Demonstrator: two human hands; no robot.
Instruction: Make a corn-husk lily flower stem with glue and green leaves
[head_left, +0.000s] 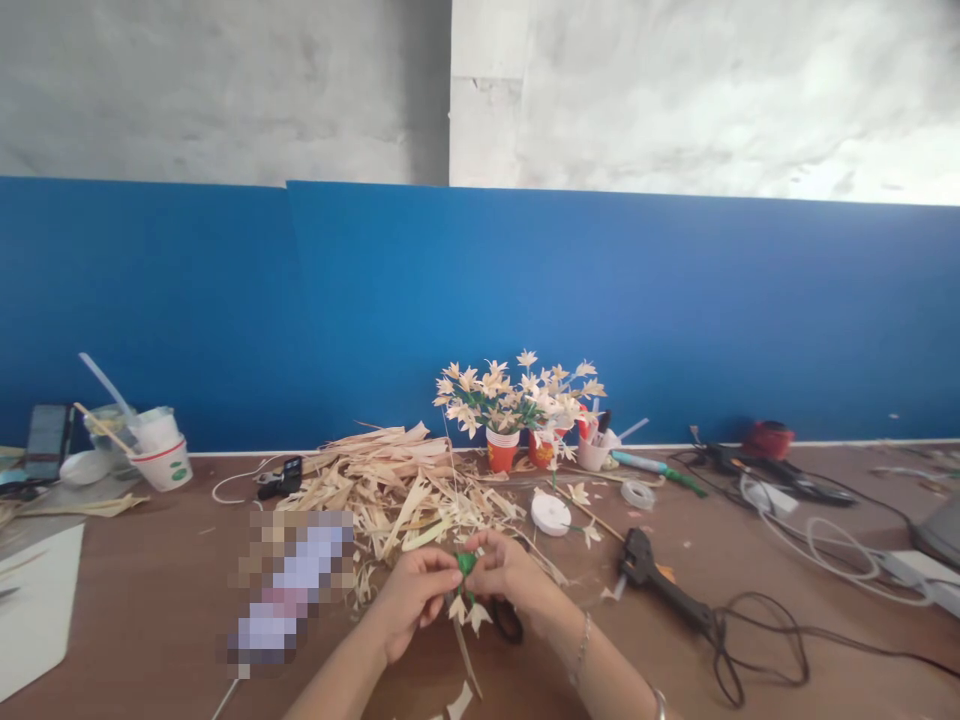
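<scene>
At the far left we see a white paper cup with a red rim and green marks, something whitish bulging above its edge, and a clear cup just behind it; we cannot make out what that one holds. Farther right, near the blue panel, a red and white paper cup holds a bunch of cream, pointed flowers with green leaves. Just right of it, a second red cup, partly hidden by blossoms, stands beneath more of the same flowers. Next comes a small white cup with slender tools upright in it.

The flower sprig in hand is small: a bright green part above, with cream, pointed blooms hanging below, their petals spread.

We find it at the near middle of the table, between the hands. The left hand pinches at the green part from the left, thumb against finger; the right hand grips it from the right. The fingertips nearly meet there, and the blooms hang below them.
</scene>
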